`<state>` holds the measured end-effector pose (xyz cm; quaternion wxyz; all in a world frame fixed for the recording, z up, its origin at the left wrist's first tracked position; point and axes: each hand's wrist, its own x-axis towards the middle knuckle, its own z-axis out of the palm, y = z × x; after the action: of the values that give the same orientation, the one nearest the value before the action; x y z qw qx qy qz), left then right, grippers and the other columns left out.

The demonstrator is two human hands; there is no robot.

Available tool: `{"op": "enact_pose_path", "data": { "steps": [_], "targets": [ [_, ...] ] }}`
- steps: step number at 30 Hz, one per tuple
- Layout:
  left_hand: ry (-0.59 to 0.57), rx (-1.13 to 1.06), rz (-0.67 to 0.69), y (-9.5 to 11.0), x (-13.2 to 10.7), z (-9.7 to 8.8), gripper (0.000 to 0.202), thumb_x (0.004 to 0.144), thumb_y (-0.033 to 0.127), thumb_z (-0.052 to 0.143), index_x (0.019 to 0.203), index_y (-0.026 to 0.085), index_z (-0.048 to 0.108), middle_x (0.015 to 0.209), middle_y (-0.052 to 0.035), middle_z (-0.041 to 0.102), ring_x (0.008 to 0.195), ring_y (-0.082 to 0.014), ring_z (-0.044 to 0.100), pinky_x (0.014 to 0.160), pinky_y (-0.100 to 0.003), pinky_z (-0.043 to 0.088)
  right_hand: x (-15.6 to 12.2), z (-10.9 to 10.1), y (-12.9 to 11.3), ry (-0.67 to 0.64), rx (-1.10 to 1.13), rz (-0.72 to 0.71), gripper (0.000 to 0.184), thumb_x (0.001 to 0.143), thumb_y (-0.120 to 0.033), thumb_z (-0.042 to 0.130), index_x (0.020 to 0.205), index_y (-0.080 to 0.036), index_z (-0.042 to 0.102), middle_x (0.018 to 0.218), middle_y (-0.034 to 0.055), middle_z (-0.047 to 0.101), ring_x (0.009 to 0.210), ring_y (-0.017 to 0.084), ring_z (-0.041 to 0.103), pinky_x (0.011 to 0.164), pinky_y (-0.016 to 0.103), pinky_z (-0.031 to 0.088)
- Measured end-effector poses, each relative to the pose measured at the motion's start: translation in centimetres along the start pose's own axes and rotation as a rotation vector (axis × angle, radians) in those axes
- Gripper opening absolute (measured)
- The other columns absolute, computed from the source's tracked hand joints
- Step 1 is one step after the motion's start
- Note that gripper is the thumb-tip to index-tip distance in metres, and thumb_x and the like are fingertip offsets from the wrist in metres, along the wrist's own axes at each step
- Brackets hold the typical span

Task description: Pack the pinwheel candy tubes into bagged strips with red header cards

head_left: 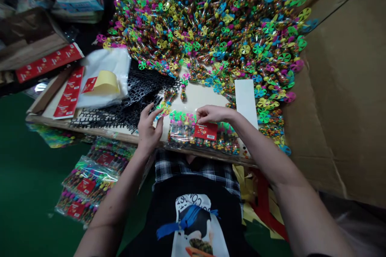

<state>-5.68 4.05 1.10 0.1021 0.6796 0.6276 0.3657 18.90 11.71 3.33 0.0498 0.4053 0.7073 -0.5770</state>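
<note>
A clear plastic bag (181, 136) filled with rows of candy tubes with bright fan tops lies flat at the table's front edge. On its middle sits a red label (206, 131) with printed lettering and a barcode. My right hand (212, 114) is over the bag at the label's upper edge, with fingers curled together; whatever is under the fingertips is hidden. At the bag's left end, my left hand (150, 127) has thumb and fingers apart and holds nothing. Just beyond its fingertips are a few loose fan-topped candy tubes (165, 106).
A large heap of fan-topped candy tubes (211, 20) covers the back. To the left lie black mesh (141, 88), clear bags (105, 64) and red label strips (68, 94). A white card strip (245, 100) and cardboard (340, 68) are right. Filled bags (87, 184) are stacked below left.
</note>
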Motion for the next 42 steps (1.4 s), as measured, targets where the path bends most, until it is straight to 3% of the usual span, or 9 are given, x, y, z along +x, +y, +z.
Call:
{"op": "enact_pose_path", "data": {
  "steps": [6, 12, 16, 20, 22, 26, 30, 35, 42],
  "targets": [
    [-0.243, -0.095, 0.375, 4.7, -2.6, 1.4, 0.026, 0.091, 0.027, 0.046, 0.111, 0.021, 0.061, 0.124, -0.0101, 0.060, 0.120, -0.0204, 0.052, 0.100, -0.039, 0.043, 0.0, 0.6, -0.6, 0.058, -0.137, 0.041, 0.004, 0.077, -0.014, 0.057, 0.074, -0.015, 0.055, 0.063, -0.0026, 0.053, 0.058, 0.009, 0.044, 0.056, 0.022, 0.033],
    [-0.556, 0.128, 0.699, 6.8, -5.5, 4.3, 0.052, 0.094, 0.044, 0.035, 0.135, 0.014, 0.045, 0.140, -0.0112, 0.049, 0.134, -0.0226, 0.038, 0.109, -0.039, 0.030, -0.7, 1.0, -1.5, 0.094, -0.254, 0.075, 0.007, 0.078, -0.012, 0.054, 0.080, -0.015, 0.059, 0.071, 0.0000, 0.061, 0.063, 0.010, 0.050, 0.058, 0.020, 0.035],
    [-0.545, 0.215, 0.685, 6.8, -6.8, 5.4, 0.060, 0.093, 0.049, 0.032, 0.142, 0.014, 0.035, 0.146, -0.0099, 0.041, 0.137, -0.0218, 0.034, 0.111, -0.038, 0.025, -1.0, 1.8, -1.3, 0.214, -0.364, 0.035, 0.012, 0.078, -0.014, 0.055, 0.087, -0.016, 0.063, 0.083, 0.0041, 0.066, 0.075, 0.015, 0.058, 0.067, 0.024, 0.041],
    [-0.543, 0.217, 0.655, 7.0, -7.1, 5.5, 0.061, 0.093, 0.051, 0.031, 0.142, 0.015, 0.035, 0.146, -0.0095, 0.041, 0.135, -0.0223, 0.037, 0.111, -0.039, 0.025, -2.3, 3.3, -0.1, 0.765, -0.474, -0.066, 0.030, 0.083, -0.014, 0.053, 0.112, -0.018, 0.059, 0.114, 0.0107, 0.063, 0.107, 0.022, 0.058, 0.092, 0.037, 0.042],
    [-0.570, 0.193, 0.630, 7.2, -6.8, 5.1, 0.060, 0.092, 0.052, 0.032, 0.140, 0.016, 0.038, 0.145, -0.0103, 0.043, 0.134, -0.0230, 0.038, 0.110, -0.041, 0.027, -3.5, 4.9, 0.8, 0.897, -0.489, -0.131, 0.034, 0.088, -0.021, 0.048, 0.122, -0.017, 0.055, 0.125, 0.0125, 0.059, 0.117, 0.022, 0.053, 0.098, 0.039, 0.040],
    [-0.650, 0.129, 0.578, 7.2, -5.5, 4.2, 0.062, 0.092, 0.050, 0.034, 0.140, 0.012, 0.037, 0.145, -0.0150, 0.041, 0.135, -0.0219, 0.036, 0.109, -0.038, 0.030, -5.6, 9.5, 2.8, 0.822, -0.585, -0.197, 0.049, 0.094, -0.037, 0.037, 0.138, -0.015, 0.040, 0.138, 0.0123, 0.049, 0.130, 0.021, 0.043, 0.106, 0.041, 0.035],
    [-0.680, 0.245, 0.543, 6.7, -5.1, 4.1, 0.073, 0.089, 0.054, 0.037, 0.145, 0.009, 0.025, 0.150, -0.0172, 0.031, 0.140, -0.0271, 0.027, 0.111, -0.043, 0.025, -5.8, 13.0, 4.0, 0.767, -0.694, -0.060, 0.064, 0.091, -0.046, 0.042, 0.143, -0.009, 0.032, 0.145, 0.0152, 0.040, 0.136, 0.025, 0.034, 0.111, 0.045, 0.030],
    [-0.653, 0.381, 0.533, 6.4, -5.6, 4.1, 0.077, 0.085, 0.059, 0.040, 0.144, 0.011, 0.030, 0.151, -0.0181, 0.028, 0.139, -0.0315, 0.028, 0.108, -0.044, 0.028, -6.1, 13.0, 4.3, 0.758, -0.725, 0.047, 0.070, 0.087, -0.052, 0.047, 0.144, -0.014, 0.033, 0.148, 0.0129, 0.036, 0.138, 0.028, 0.029, 0.112, 0.047, 0.026],
    [-0.521, 0.298, 0.383, 4.4, -6.2, 2.5, 0.073, 0.086, 0.061, 0.040, 0.139, 0.010, 0.040, 0.140, -0.0185, 0.046, 0.135, -0.0303, 0.035, 0.108, -0.046, 0.027, -9.1, 12.1, 7.6, 1.009, -0.463, 0.103, 0.064, 0.087, -0.060, 0.036, 0.134, -0.016, 0.045, 0.137, 0.0159, 0.049, 0.131, 0.031, 0.040, 0.106, 0.054, 0.032]
  ]
}}
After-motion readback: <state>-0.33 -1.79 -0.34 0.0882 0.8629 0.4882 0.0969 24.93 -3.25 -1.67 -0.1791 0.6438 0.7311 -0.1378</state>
